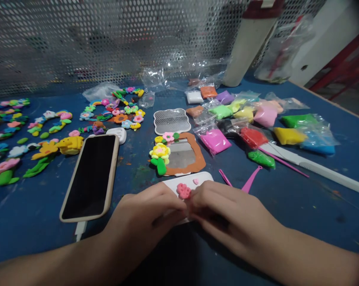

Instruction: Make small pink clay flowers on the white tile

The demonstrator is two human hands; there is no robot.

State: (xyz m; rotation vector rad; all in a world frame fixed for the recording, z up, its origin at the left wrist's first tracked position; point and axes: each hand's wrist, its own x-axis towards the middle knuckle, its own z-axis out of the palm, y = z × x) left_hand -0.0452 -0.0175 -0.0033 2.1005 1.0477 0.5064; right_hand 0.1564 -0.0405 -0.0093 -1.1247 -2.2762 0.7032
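Observation:
My left hand (157,208) and my right hand (223,208) meet over a small white board (204,176), fingertips pinched together at its near part. Whatever lies between the fingertips is hidden. A coral-pink clay flower (183,191) sits on the board right by the fingers, and a small pale pink clay piece (196,181) lies beyond it. Behind the board is a small mirror (179,154) with a brown clay border (199,157). Yellow and pink clay flowers (160,152) and green leaves decorate its left side. Another mirror (171,120) with a white scalloped rim lies farther back.
A phone (91,176) with a cable lies left of my hands, with many clay decorations (45,149) beyond. To the right are pink tools (252,178), a white plastic knife (316,167) and bagged coloured clay (215,140). A tall bottle (246,43) stands against the perforated metal panel (108,43).

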